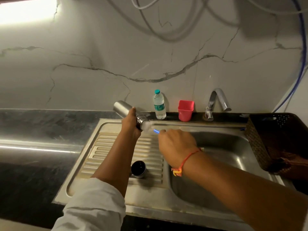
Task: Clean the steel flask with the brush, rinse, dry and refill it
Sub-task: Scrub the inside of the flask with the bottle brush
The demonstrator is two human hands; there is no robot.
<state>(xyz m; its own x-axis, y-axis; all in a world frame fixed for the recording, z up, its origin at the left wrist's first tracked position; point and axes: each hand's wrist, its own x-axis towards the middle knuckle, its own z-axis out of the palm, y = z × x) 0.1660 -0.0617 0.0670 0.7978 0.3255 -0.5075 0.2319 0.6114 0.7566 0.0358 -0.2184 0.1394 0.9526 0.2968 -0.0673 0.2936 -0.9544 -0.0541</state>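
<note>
Fingers [132, 112] of L hand [131, 125] clamped round mid-body of steel flask [120, 107]; fingers [163, 131] of R hand [176, 140] curled tight on blue handle of brush [156, 131]. Flask held in air over back edge of drainboard [100, 147], tilted: long axis from base at upper L down to mouth at lower R, mouth toward R hand. Brush approx in line w/ that axis, white bristle end at mouth amid foam. Inside or just outside, can't tell.

Judged: scrubbing step, so next stroke along axis, not across. R hand does the work, L only steadies.

Hidden: mouth & neck behind foam + L hand; most of handle inside R fist.

Outward: dark cap [138, 169] on drainboard ribs just R of L forearm; water bottle [159, 105], pink cup [185, 110], tap [216, 102] along back of sink [225, 155]; brown basket [275, 139] at R, cut off by frame edge.
</note>
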